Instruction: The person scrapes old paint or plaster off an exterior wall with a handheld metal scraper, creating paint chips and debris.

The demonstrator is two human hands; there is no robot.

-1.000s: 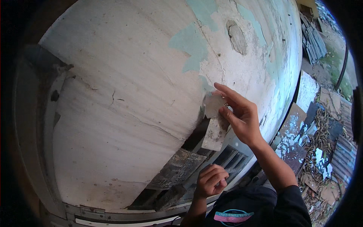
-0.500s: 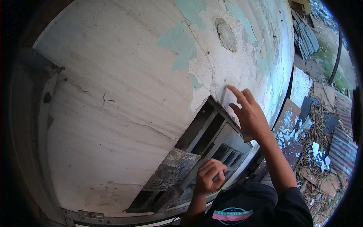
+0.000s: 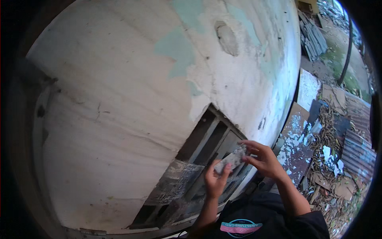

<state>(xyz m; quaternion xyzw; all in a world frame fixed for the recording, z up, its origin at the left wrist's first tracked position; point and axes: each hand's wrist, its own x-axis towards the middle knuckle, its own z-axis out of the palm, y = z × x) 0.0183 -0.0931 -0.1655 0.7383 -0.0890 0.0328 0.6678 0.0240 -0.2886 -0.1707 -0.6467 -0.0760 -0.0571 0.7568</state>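
A pale, grey-speckled oblong flat piece (image 3: pixel 232 160) is held slantwise in front of my waist; I cannot make out its exact kind. My left hand (image 3: pixel 216 181) grips its lower left end, thumb along the near face. At the upper right end, my right hand (image 3: pixel 266 160) has its fingertips and thumb on either edge. Behind both hands lies the barred opening (image 3: pixel 203 137) in a worn, off-white wall (image 3: pixel 119 99). The wall has patches of pale green paint (image 3: pixel 177 49) and a rough grey hollow (image 3: pixel 227 38).
On the right the ground bears dry leaves, paint flakes, boards (image 3: pixel 296 119) and rusty corrugated sheets (image 3: pixel 360 149). A stack of grey sheets (image 3: pixel 313 38) leans farther back, near a dark pole (image 3: pixel 347 51). A frame with a hinge (image 3: pixel 93 231) edges the lower left.
My right hand has come down from the wall to the end of the pale piece. My left hand, earlier curled, now grips that piece in view. The whole view has shifted slightly.
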